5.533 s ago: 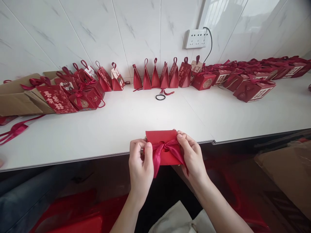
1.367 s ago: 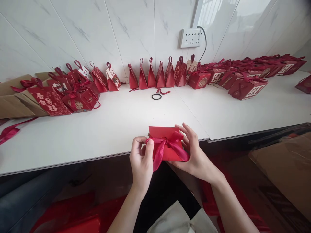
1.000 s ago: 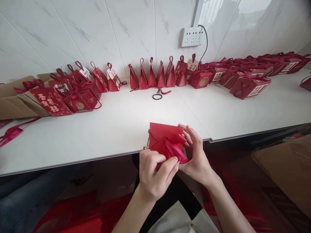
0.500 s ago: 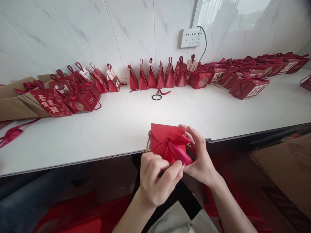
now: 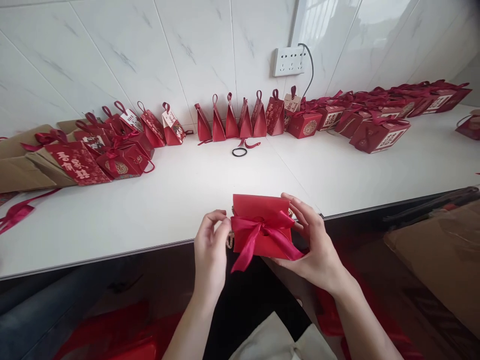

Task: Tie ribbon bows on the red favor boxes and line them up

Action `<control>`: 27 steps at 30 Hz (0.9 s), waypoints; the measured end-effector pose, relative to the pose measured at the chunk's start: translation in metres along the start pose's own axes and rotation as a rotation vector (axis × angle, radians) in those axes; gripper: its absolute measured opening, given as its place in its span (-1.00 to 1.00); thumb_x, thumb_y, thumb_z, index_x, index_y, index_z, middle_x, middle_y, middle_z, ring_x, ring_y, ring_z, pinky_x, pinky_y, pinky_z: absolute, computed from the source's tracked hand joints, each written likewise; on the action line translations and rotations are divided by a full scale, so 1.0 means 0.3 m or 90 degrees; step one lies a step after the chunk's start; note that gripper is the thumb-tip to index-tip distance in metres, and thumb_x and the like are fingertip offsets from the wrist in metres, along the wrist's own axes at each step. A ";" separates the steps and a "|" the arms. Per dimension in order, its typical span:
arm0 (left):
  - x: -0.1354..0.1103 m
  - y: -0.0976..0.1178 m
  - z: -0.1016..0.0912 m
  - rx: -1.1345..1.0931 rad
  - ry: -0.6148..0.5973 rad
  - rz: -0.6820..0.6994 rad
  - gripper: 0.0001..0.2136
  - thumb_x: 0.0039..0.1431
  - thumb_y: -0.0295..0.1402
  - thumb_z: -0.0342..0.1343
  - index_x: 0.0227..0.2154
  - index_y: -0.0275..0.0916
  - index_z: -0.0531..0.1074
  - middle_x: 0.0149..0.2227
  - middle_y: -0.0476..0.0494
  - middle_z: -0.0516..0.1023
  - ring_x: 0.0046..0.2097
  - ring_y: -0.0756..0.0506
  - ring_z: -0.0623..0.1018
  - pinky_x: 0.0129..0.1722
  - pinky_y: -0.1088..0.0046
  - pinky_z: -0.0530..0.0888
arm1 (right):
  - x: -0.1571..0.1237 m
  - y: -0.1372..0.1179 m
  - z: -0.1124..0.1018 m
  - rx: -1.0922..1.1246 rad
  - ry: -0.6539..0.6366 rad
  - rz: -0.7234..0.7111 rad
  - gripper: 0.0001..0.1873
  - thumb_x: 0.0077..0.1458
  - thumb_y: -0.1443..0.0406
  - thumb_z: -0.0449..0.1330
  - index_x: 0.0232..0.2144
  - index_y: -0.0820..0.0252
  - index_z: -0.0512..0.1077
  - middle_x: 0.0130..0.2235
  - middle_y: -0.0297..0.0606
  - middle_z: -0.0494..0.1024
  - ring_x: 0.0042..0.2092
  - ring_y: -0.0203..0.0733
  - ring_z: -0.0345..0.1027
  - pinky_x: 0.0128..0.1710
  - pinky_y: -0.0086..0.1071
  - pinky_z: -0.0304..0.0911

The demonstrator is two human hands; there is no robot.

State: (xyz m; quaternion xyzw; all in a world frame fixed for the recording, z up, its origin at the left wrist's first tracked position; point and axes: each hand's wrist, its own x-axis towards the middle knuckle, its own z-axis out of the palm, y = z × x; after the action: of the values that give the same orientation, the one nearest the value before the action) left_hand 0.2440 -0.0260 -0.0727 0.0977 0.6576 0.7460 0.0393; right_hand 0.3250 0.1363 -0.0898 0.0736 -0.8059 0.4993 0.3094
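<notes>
I hold a small red gift box (image 5: 258, 207) at the near edge of the white counter (image 5: 180, 195). A red satin ribbon (image 5: 258, 232) is tied in a bow across its front, with two tails hanging down. My left hand (image 5: 210, 247) pinches the bow's left loop at the box's left side. My right hand (image 5: 315, 245) cups the box from the right and underneath, fingers curled round its edge.
Rows of red gift boxes stand along the tiled wall: pyramid-shaped ones (image 5: 240, 120) in the middle, cube ones (image 5: 378, 135) to the right, more (image 5: 120, 160) on the left beside brown cardboard (image 5: 22, 165). A black hair tie (image 5: 239, 152) lies on the counter. A wall socket (image 5: 288, 61) is above.
My left hand has moved from the ribbon's lower tail to the left loop of the bow. The box has turned to face me flat, and the ribbon tails now hang free.
</notes>
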 end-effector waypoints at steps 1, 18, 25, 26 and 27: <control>0.013 0.000 -0.003 -0.063 -0.038 -0.083 -0.78 0.12 -0.15 0.07 -0.29 -0.18 0.37 -0.12 -0.11 0.40 -0.14 -0.09 0.47 -0.26 0.44 0.44 | 0.000 -0.001 -0.003 -0.012 0.001 -0.004 -0.05 -0.08 0.41 0.32 0.24 -0.15 -0.07 0.28 -0.24 0.03 0.29 -0.04 -0.06 0.17 -0.12 0.21; 0.005 -0.052 0.078 0.042 -0.241 -0.076 -0.26 0.04 -0.25 0.19 0.23 -0.01 -0.07 0.16 -0.21 0.27 0.08 -0.18 0.42 0.02 0.24 0.44 | 0.019 -0.039 0.007 0.170 0.144 0.264 -0.75 0.11 0.13 0.17 -0.40 0.13 0.21 0.15 -0.13 0.29 0.10 -0.05 0.28 -0.01 -0.19 0.33; 0.016 -0.035 0.069 0.014 -0.271 -0.117 -0.27 0.06 -0.26 0.19 0.24 -0.06 -0.06 0.04 -0.18 0.41 0.02 -0.15 0.48 0.04 0.24 0.42 | 0.015 -0.022 0.003 0.233 0.192 0.330 -0.74 0.10 0.17 0.17 -0.47 0.16 0.20 0.08 -0.11 0.36 0.03 -0.03 0.37 -0.16 -0.25 0.41; 0.019 -0.028 0.069 0.009 -0.275 -0.122 -0.29 0.07 -0.26 0.18 0.23 -0.08 -0.04 0.04 -0.19 0.41 0.03 -0.16 0.47 0.05 0.24 0.42 | 0.006 -0.013 -0.006 0.253 0.194 0.320 -0.77 0.12 0.15 0.16 -0.41 0.14 0.21 0.08 -0.12 0.36 0.06 -0.03 0.34 -0.13 -0.22 0.40; 0.022 -0.021 0.070 0.004 -0.277 -0.124 -0.31 0.08 -0.25 0.17 0.23 -0.11 -0.02 0.04 -0.20 0.42 0.05 -0.18 0.46 0.06 0.23 0.42 | -0.005 -0.005 -0.016 0.269 0.182 0.295 -0.78 0.13 0.12 0.15 -0.33 0.10 0.23 0.11 -0.12 0.32 0.11 -0.02 0.29 -0.08 -0.18 0.38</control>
State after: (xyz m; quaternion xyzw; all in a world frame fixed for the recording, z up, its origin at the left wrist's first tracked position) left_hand 0.2412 -0.0033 -0.0759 0.1926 0.6421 0.6979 0.2519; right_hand 0.3291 0.1394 -0.0880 -0.1199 -0.6287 0.7173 0.2755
